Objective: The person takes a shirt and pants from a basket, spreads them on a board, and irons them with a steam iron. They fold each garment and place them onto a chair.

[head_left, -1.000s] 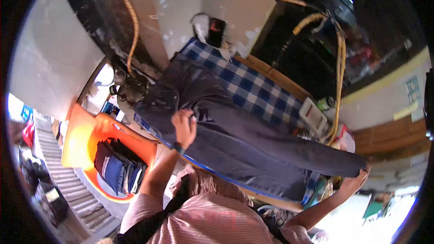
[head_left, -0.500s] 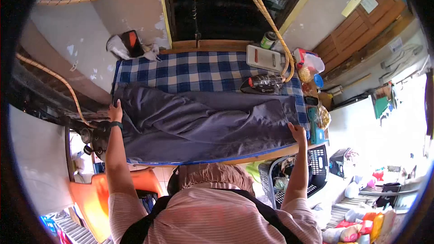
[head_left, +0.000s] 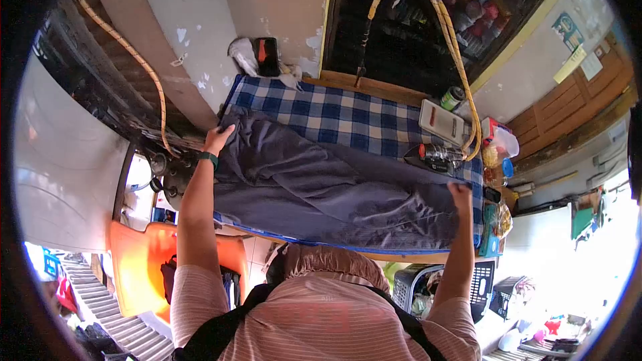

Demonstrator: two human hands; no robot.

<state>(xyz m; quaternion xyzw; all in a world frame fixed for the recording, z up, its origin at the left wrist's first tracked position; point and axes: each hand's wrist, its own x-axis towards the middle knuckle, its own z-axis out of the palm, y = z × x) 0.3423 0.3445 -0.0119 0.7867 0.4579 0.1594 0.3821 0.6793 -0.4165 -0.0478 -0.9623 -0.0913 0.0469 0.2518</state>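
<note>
A wrinkled dark grey cloth [head_left: 328, 187] lies lengthwise over a blue-and-white checked table cover [head_left: 348, 113]. My left hand [head_left: 219, 139], with a dark band at the wrist, pinches the cloth at its left end. Its thumb lies along the top of the fabric. At the opposite end my right hand [head_left: 460, 195] is closed on the cloth's upper right edge, slightly smeared by motion. An iron [head_left: 438, 158] rests on the checked cover just above that hand, past the cloth's upper edge. Folds run slantwise across the middle of the cloth.
A yellow wrapped cord [head_left: 455, 40] hangs down to the iron. Behind the iron lie a pale tray [head_left: 441, 122] and a green can [head_left: 453, 98]. Packets and jars [head_left: 498, 144] line the right edge. An orange chair [head_left: 140, 271] and a dark basket [head_left: 404, 286] stand below the table.
The view has swung, so the table now appears tilted and further right. Both hands keep hold of the cloth, its upper right edge now drawn up close beneath the iron.
</note>
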